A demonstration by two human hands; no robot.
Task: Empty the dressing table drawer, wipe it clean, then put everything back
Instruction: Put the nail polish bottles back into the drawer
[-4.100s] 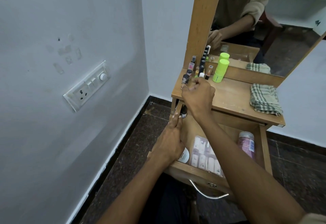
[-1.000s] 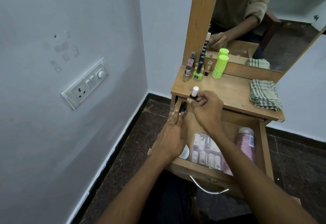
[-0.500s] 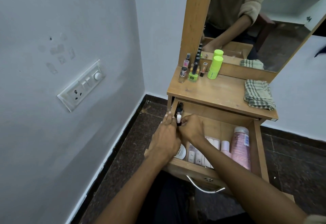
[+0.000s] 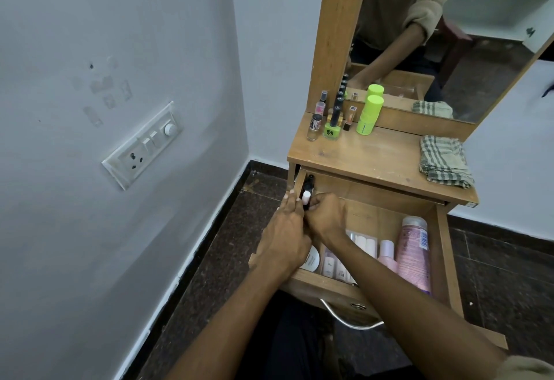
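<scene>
- Wood of the open drawer [image 4: 446, 259] comes nearest us, and it holds plenty: a pink bottle [image 4: 413, 254], a smaller pink bottle [image 4: 386, 255], a clear pack of small bottles [image 4: 338, 262] and a round white jar [image 4: 310, 258].
- Our left hand [image 4: 284, 239] rests at the drawer's left wall, fingers curled; we cannot tell whether it grips anything.
- Our right hand [image 4: 325, 215] is closed round a white-capped little bottle [image 4: 306, 197] in the drawer's back left corner, just beside a dark bottle [image 4: 308, 183].
- Further off, the tabletop [image 4: 374, 155] carries a cluster of nail polish bottles [image 4: 331, 123] and a green tube [image 4: 370, 114] by the mirror [image 4: 449, 38], with a folded checked cloth [image 4: 445, 161] well apart on the right.
- We cannot tell from this whether we are emptying or refilling; either way, several items remain to be moved.
</scene>
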